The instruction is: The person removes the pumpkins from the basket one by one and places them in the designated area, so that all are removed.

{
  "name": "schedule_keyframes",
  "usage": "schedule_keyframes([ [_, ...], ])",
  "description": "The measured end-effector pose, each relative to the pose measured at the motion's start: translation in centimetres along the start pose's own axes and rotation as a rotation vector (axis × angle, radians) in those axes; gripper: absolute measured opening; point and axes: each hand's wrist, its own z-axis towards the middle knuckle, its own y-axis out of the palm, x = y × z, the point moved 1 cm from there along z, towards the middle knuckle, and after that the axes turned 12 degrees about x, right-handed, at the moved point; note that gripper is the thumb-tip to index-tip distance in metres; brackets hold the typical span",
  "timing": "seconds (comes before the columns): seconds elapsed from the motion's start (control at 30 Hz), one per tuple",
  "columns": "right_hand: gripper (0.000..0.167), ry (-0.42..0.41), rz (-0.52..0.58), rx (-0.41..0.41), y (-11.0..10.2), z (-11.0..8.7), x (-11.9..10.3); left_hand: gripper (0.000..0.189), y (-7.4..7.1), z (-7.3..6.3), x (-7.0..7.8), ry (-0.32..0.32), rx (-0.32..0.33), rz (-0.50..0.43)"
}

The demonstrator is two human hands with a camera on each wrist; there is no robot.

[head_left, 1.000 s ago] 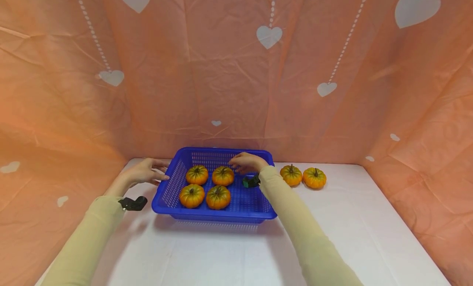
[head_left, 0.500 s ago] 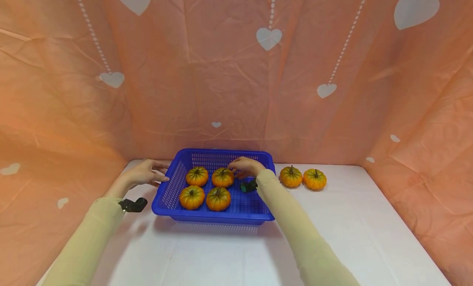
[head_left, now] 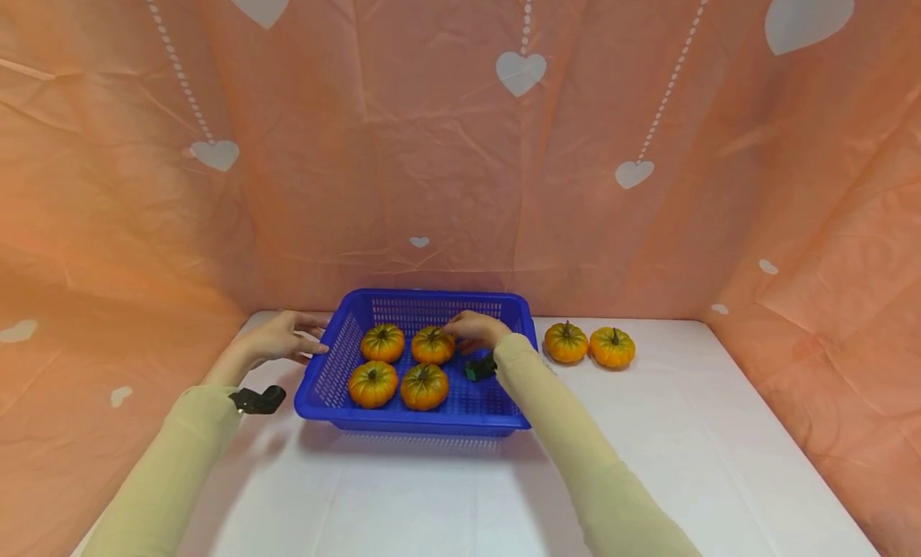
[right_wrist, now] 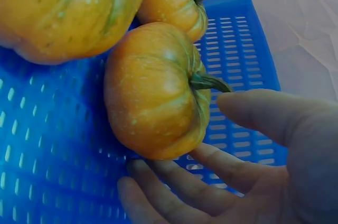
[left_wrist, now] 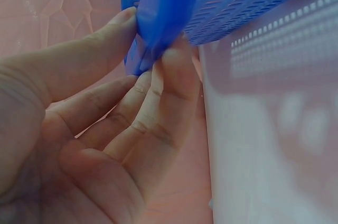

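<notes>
A blue plastic basket (head_left: 432,420) with slotted walls holds several small orange pumpkins with green stems. My left hand (head_left: 284,337) pinches the basket's left rim between thumb and fingers, as the left wrist view shows at the rim (left_wrist: 171,7). Inside the basket, my right hand (head_left: 475,329) is at the right side of the back right pumpkin (head_left: 432,346). In the right wrist view the thumb tip meets the stem of this pumpkin (right_wrist: 153,97), while the other fingers spread loosely along its lower side.
Two more pumpkins, one (head_left: 566,343) nearer the basket and one (head_left: 612,348) farther right, sit on the white table (head_left: 403,501). An orange curtain (head_left: 446,181) with white hearts encloses the back and sides.
My right hand has moved slightly left and closer to the back right pumpkin. The left hand, basket and pumpkins have kept their places.
</notes>
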Motion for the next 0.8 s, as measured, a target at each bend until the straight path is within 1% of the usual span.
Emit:
schedule_keyframes([
  [0.17,0.039,0.01,0.024,-0.003,-0.22,0.14,0.26,0.05,0.06,-0.03,0.12,-0.008,-0.002,-0.011],
  [0.37,0.041,0.015,0.031,-0.008,-0.36,0.31,0.36,0.051,0.12,-0.11,0.34,-0.005,0.006,0.003],
  [0.63,0.042,0.003,0.002,-0.018,-0.15,0.15,0.31,0.052,0.06,-0.05,0.24,-0.011,0.004,0.006],
  [0.8,0.046,-0.008,-0.027,-0.015,0.0,0.25,0.35,0.052,0.02,-0.02,0.13,-0.022,0.0,-0.005],
])
